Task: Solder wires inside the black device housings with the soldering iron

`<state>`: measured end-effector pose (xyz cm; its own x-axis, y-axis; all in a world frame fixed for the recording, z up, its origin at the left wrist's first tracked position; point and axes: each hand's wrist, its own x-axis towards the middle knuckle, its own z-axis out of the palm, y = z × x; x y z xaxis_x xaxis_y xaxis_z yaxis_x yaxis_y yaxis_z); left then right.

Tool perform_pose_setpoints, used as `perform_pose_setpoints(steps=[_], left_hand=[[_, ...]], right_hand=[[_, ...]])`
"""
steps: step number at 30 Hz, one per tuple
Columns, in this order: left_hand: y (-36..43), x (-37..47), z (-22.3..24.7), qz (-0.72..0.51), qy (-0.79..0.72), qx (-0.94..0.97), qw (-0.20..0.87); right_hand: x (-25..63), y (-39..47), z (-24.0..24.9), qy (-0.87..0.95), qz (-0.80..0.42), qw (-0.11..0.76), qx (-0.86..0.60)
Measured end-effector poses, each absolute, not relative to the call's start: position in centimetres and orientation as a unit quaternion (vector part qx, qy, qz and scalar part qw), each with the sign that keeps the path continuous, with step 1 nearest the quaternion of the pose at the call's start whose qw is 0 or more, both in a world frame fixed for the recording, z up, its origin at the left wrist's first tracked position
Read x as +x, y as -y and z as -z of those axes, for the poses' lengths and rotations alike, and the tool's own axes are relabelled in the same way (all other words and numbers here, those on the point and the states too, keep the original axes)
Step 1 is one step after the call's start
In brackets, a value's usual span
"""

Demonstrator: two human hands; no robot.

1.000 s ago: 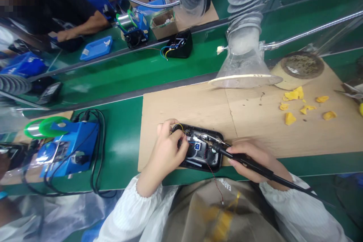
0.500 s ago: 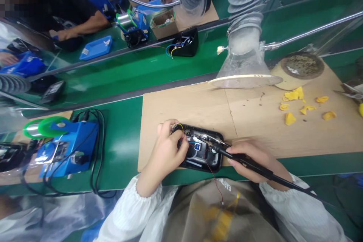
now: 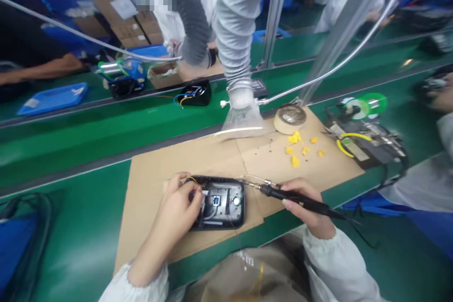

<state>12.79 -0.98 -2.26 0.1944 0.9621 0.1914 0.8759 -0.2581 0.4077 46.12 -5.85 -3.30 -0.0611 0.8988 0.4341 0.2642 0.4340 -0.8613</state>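
Observation:
A black plastic housing [image 3: 226, 214] lies on the cardboard sheet [image 3: 148, 174], its inside facing up with a small blue board [image 3: 216, 201] and wires. My left hand [image 3: 182, 200] rests at the housing's left end, fingers pinched near a yellow wire; what they grip is hidden. In my right hand [image 3: 304, 198] is a black soldering iron [image 3: 297, 197] with a thin metal tube beside its shaft. Its tip points left, over the housing's upper right edge. A thin red wire hangs from the housing toward my apron.
A fume hood [image 3: 242, 120] hangs beyond the housing. Yellow scraps [image 3: 295, 161] and a tape roll [image 3: 290, 119] are on the cardboard at the right. Pliers with yellow handles [image 3: 348, 144] lie further right, by a green solder spool [image 3: 371, 104]. Co-workers sit across the green conveyor [image 3: 141, 125].
The view has swung to the right. The soldering iron has moved back to the right, from over the middle of the housing to its upper right edge. My left hand stays at the left end.

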Motion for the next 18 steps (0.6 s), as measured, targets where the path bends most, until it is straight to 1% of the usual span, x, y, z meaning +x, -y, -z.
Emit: perform_pose_setpoints(steps=[3,6,9,12,14,15,17,18], left_hand=[[-2.0,16.0,2.8,-0.224,-0.593,0.766,0.105],[-4.5,19.8,3.0,-0.25,-0.594,0.757,0.102],[-5.6,22.8,2.9,-0.283,-0.59,0.751,0.085],[-5.2,24.2,2.5,-0.316,-0.569,0.757,0.056],[-4.6,24.2,1.9,-0.346,-0.537,0.769,0.023],[-4.4,24.0,1.4,-0.363,-0.513,0.778,0.008],[-4.1,23.5,0.3,-0.391,-0.459,0.798,0.003],[-4.1,23.2,-0.3,-0.398,-0.433,0.809,0.02]], right_hand=[[49.0,6.4,3.9,0.602,-0.304,0.564,-0.476],[52.1,6.2,4.6,0.585,-0.274,0.579,-0.497],[54.8,4.7,4.7,0.565,-0.203,0.63,-0.492],[55.7,2.1,4.3,0.523,-0.095,0.691,-0.49],[55.2,0.2,4.1,0.5,-0.025,0.687,-0.528],[54.9,-0.7,4.0,0.498,-0.011,0.673,-0.547],[54.4,-2.0,4.0,0.514,-0.012,0.638,-0.573],[54.3,-2.4,4.0,0.521,-0.014,0.627,-0.579]])
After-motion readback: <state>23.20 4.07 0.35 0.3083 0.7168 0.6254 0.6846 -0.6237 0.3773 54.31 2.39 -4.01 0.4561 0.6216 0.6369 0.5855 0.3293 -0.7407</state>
